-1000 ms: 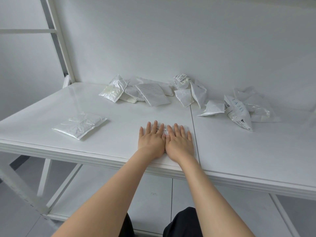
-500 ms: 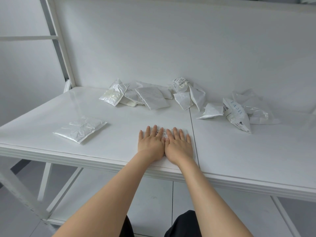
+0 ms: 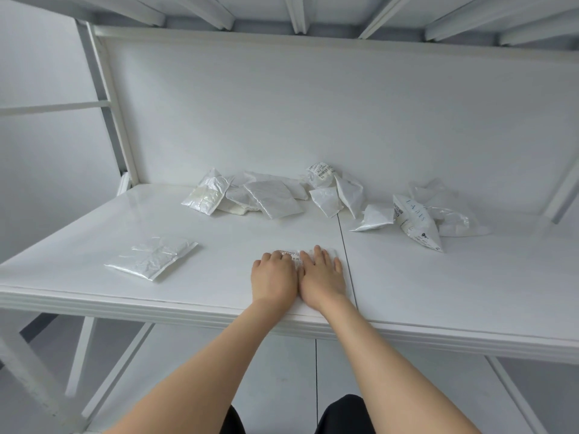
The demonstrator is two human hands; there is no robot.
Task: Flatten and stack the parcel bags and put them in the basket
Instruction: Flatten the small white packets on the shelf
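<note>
Head view, hands: left hand (image 3: 275, 277) and right hand (image 3: 322, 278) lie side by side, fingers flat, pressing a parcel bag (image 3: 295, 256) near the table's front edge (image 3: 156, 303).
Room: bare tabletop on both sides; flattened bag (image 3: 152, 261) to the left, crumpled pile (image 3: 272, 198) far back.
Change: hands stay pressed on the bag; overhead shelf beams (image 3: 297, 14) are newly in view.

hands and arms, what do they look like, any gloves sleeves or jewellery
Two bare hands, the left hand and the right hand, with no gloves, rings or watch visible. Both forearms are bare as far as the frame shows, with no sleeve in view. At the bottom edge there is black clothing, probably trousers.
</note>
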